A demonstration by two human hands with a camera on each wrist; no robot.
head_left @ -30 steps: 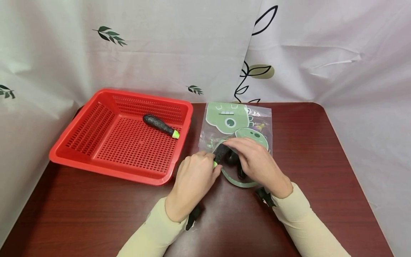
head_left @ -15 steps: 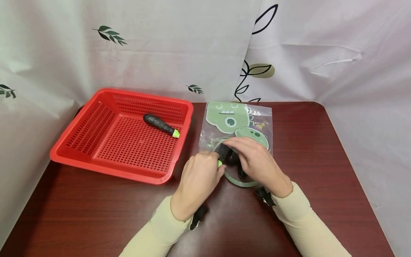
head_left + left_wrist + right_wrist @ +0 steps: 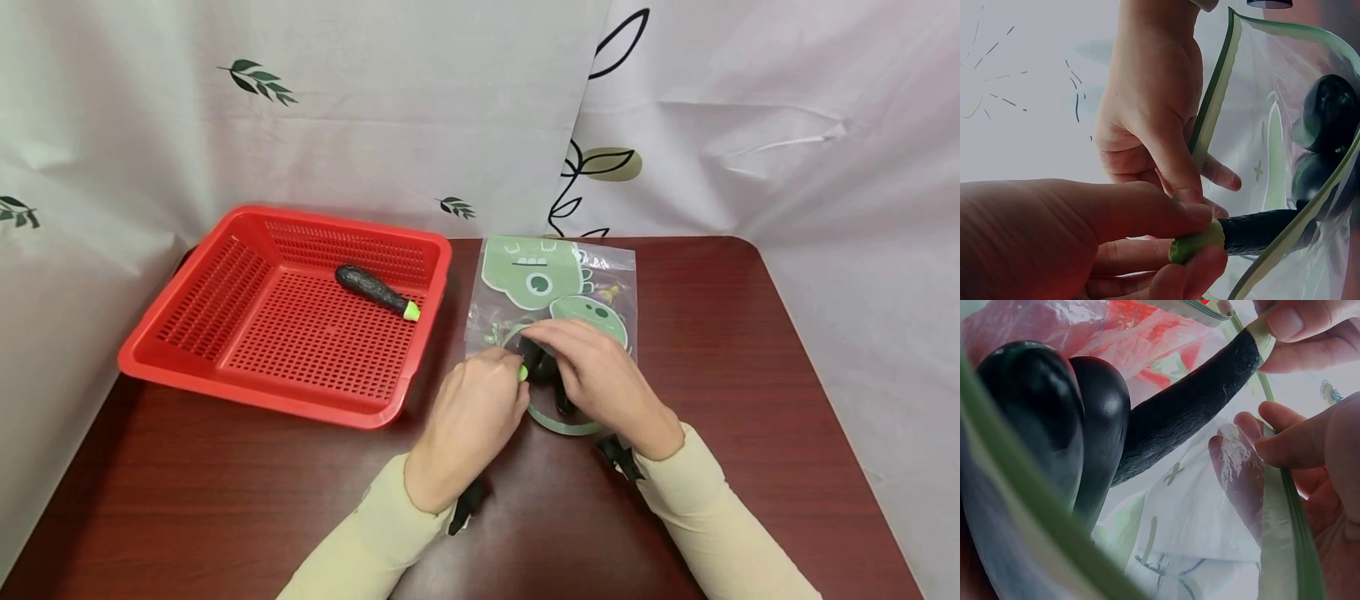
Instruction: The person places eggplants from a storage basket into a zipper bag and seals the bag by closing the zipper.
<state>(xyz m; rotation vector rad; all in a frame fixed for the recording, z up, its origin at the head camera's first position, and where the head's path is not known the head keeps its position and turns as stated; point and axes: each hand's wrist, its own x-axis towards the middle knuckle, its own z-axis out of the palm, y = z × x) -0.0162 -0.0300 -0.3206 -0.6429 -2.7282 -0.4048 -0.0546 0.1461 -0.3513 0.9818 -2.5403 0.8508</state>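
Brown table [image 3: 750, 417], leafy white sheeting [image 3: 375, 142], hands [image 3: 474, 408] [image 3: 603, 383] pinching dark vegetable [image 3: 1191, 412] and clear bag [image 3: 474, 321]

White cloth [image 3: 375, 142] hangs behind and along both sides (creased at the right); green leaf sprigs [image 3: 260, 78] and a black-lined vine [image 3: 607, 164] decorate it; the red-brown table [image 3: 750, 375] shows wood grain and a pale sheen [image 3: 450, 575].

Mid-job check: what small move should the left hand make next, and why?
Probably ease the dark vegetable a little deeper into the bag. Its body is already inside the open mouth, the left hand pinches just its green end, and the right hand pinches the bag's edge.
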